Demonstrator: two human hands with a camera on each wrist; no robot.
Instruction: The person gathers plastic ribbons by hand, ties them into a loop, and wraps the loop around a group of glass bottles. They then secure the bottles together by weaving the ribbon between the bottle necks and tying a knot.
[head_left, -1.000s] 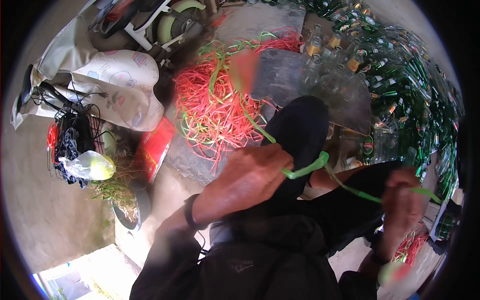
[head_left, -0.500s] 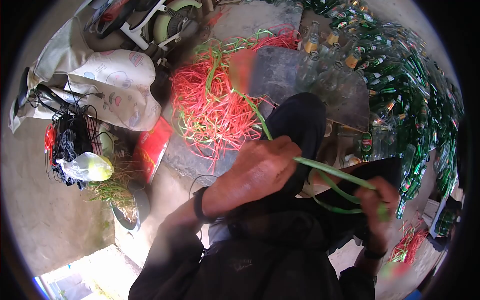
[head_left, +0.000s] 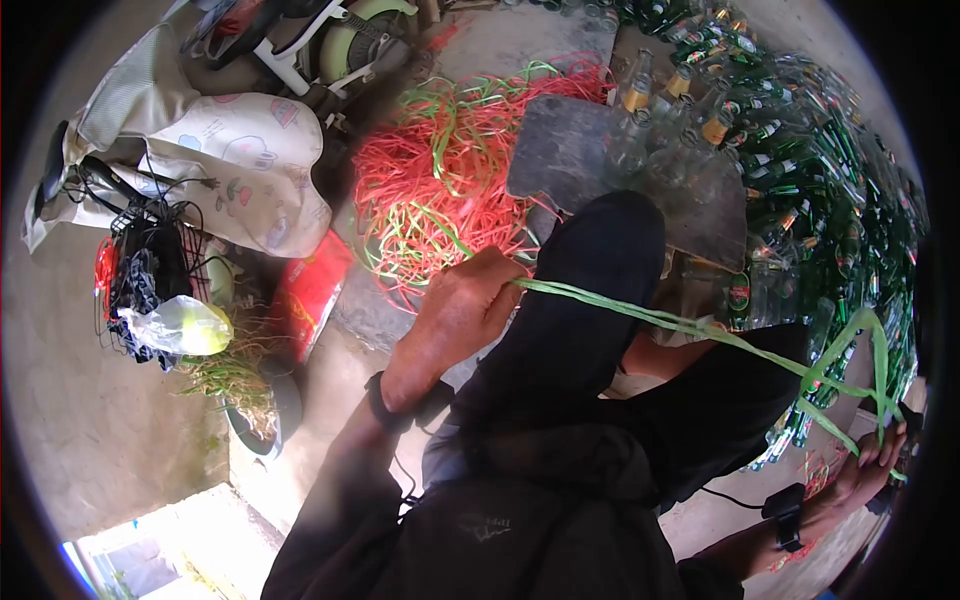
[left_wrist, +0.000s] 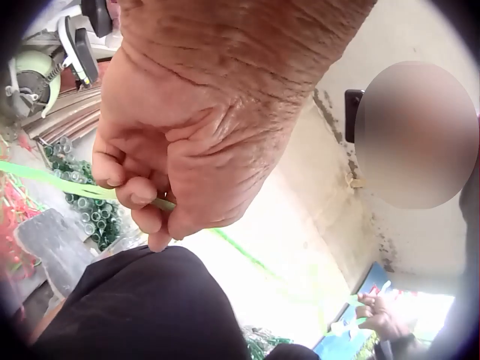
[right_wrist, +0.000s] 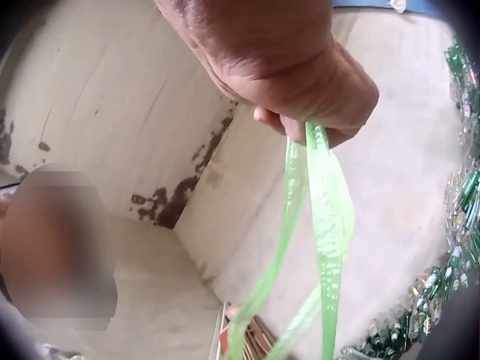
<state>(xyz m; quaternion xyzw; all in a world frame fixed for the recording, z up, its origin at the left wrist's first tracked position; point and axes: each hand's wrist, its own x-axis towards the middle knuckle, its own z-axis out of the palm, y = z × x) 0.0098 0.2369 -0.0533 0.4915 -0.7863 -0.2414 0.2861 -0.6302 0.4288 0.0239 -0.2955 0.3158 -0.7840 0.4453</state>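
A light green plastic strap (head_left: 640,313) runs from one hand to the other across the person's dark trouser legs. The left hand (head_left: 462,308) grips it between thumb and curled fingers, as the left wrist view shows at the strap's near part (left_wrist: 64,184). Far to the right, the right hand (head_left: 860,475) holds the strap, and loose loops of it stand up around the fingers. In the right wrist view, strands of the strap (right_wrist: 328,225) hang from the right hand (right_wrist: 315,97). Behind the left hand lies a tangled heap of red and green straps (head_left: 430,180).
Many green glass bottles (head_left: 800,180) fill the right side. Clear bottles (head_left: 630,140) stand by a dark slab (head_left: 555,150). At left are a covered scooter (head_left: 230,160), a wire basket (head_left: 150,270) and a red bag (head_left: 305,300). More red straps (head_left: 820,470) lie near the right arm.
The right hand has swung far out to the right, drawing the green strap long and straighter between the hands. The left hand has shifted left towards the heap, still gripping the strap.
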